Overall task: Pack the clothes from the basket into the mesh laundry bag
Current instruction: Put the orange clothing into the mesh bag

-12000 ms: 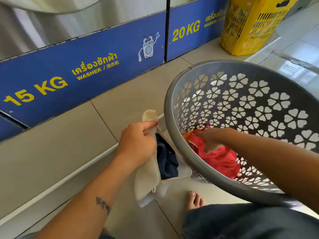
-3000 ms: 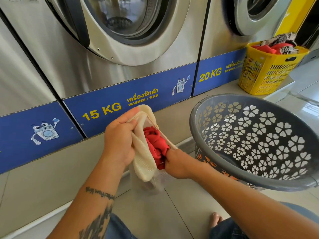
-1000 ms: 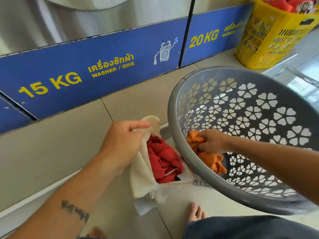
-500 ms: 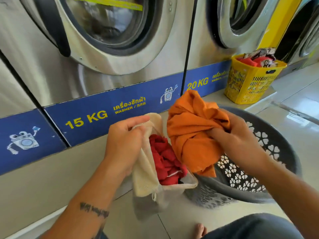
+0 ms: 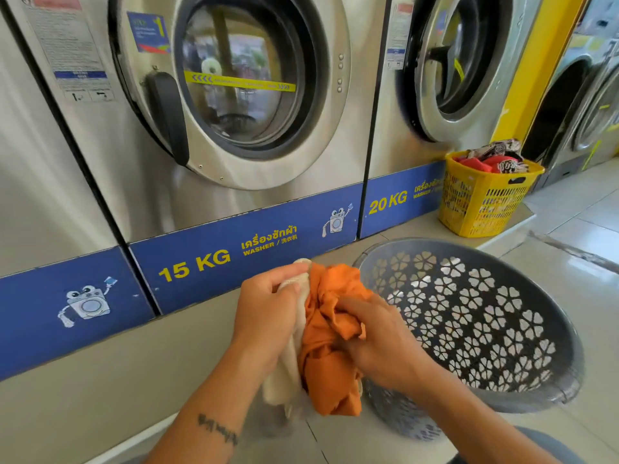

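My left hand (image 5: 268,316) grips the rim of the cream mesh laundry bag (image 5: 284,380), which hangs down in front of me. An orange garment (image 5: 326,356) is bunched at the bag's mouth, and my right hand (image 5: 375,343) is shut on it, pressing it against the opening. Part of the orange cloth hangs outside the bag. The red clothes seen earlier are hidden behind the orange cloth. The grey round basket (image 5: 536,309) with flower-shaped holes tilts toward me at the right; no clothes show inside it.
Steel front-loading washers (image 5: 241,88) with blue 15 KG and 20 KG panels stand on a tiled step behind. A yellow basket (image 5: 482,199) full of clothes sits on the step at the right. The tiled floor (image 5: 576,209) extends to the right.
My right hand has brought the orange garment down from above the basket to the bag's mouth. The red clothes are now covered. My left hand keeps its hold on the bag.
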{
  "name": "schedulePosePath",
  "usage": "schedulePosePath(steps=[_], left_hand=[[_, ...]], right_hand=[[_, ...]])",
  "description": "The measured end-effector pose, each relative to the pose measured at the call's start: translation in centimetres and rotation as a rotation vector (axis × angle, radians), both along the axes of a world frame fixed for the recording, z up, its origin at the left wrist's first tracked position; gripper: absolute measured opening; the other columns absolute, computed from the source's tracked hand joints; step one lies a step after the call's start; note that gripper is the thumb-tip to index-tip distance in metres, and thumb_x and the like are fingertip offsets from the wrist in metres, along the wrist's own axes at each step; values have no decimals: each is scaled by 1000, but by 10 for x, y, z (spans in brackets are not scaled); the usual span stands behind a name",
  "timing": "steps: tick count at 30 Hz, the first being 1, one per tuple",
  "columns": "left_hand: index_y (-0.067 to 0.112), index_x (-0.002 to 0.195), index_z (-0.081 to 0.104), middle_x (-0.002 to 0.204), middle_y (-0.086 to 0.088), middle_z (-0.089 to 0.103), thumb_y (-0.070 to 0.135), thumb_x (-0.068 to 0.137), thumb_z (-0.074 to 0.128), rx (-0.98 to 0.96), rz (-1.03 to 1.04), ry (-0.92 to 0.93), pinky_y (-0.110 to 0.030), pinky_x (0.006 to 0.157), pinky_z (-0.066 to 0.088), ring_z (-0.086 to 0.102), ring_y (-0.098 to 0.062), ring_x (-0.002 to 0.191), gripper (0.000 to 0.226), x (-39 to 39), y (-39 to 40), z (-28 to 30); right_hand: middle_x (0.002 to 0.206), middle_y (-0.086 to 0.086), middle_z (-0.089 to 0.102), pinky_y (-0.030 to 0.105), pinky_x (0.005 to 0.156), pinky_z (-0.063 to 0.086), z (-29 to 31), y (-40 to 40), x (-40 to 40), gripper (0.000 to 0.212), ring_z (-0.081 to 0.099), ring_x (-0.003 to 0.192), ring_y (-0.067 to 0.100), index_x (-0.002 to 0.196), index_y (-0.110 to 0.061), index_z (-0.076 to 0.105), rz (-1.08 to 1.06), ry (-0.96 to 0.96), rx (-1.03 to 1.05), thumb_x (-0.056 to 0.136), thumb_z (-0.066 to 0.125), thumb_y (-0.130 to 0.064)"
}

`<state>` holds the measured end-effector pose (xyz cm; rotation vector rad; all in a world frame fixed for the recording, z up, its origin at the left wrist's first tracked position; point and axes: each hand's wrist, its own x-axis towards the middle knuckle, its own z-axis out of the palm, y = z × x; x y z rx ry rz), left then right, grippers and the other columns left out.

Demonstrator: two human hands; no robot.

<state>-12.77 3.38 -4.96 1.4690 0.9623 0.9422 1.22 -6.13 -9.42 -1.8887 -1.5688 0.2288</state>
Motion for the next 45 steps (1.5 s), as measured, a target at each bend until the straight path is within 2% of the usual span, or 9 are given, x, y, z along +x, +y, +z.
schedulePosePath(steps=[4,8,13,19,24,29,34,39,45], left_hand=[[27,102,78,105,14,74,16,79,59,-18,1,-15,-29,96,51,67,-3,103,32,-2,-2,2],[30,102,78,102,18,74,28,71,55,-12,20,4,-32,96,52,66,-1,100,39,1,0,2],[31,103,77,100,18,74,19,86,57,42,82,40,-32,93,54,67,-3,99,29,1,5,1],[38,82,76,80,31,71,15,86,62,48,-25,83,-3,65,46,64,13,82,27,0,-5,5],[35,84,76,78,27,71,14,87,62,-45,-33,80,-4,63,48,62,18,76,26,4,-13,-2],[31,101,76,95,26,66,16,88,60,2,74,51,-3,60,46,63,5,88,26,-2,1,1],[34,102,77,105,19,69,17,88,58,-18,37,54,-23,83,55,65,-5,99,28,2,1,0],[32,107,74,103,20,69,18,90,58,-25,42,31,-18,76,52,64,-2,95,27,2,-2,2],[32,107,74,90,28,65,18,90,58,5,5,92,-1,60,42,60,13,82,27,1,-7,-2]], right_hand=[[120,-10,37,35,99,33,-10,5,-7,34,33,115,15,104,-55,54,9,13,-68,75,68,-44],[97,-14,57,24,80,42,-7,7,-20,34,56,95,7,88,-37,59,122,247,55,75,68,-7],[92,-13,75,15,68,50,-3,2,-30,55,71,79,6,118,-28,52,76,451,194,80,68,9],[122,-21,66,26,96,49,-26,9,-31,44,60,118,2,120,-41,65,170,102,119,85,65,-15],[122,-1,58,34,81,58,-62,38,-36,46,67,107,27,127,-38,56,37,-239,-126,83,46,-46],[118,-15,42,29,90,50,-31,28,-29,58,53,109,6,117,-50,31,-95,138,32,69,57,-31],[127,-7,40,43,103,42,-27,23,0,100,41,122,20,140,-38,22,-281,182,-186,51,60,-65],[89,-17,50,40,90,41,-19,18,-14,32,54,94,19,103,-36,34,-184,-113,-202,79,48,-51],[80,-6,62,47,72,53,-17,23,-18,26,62,77,23,89,-33,36,-183,122,-223,74,55,-43]])
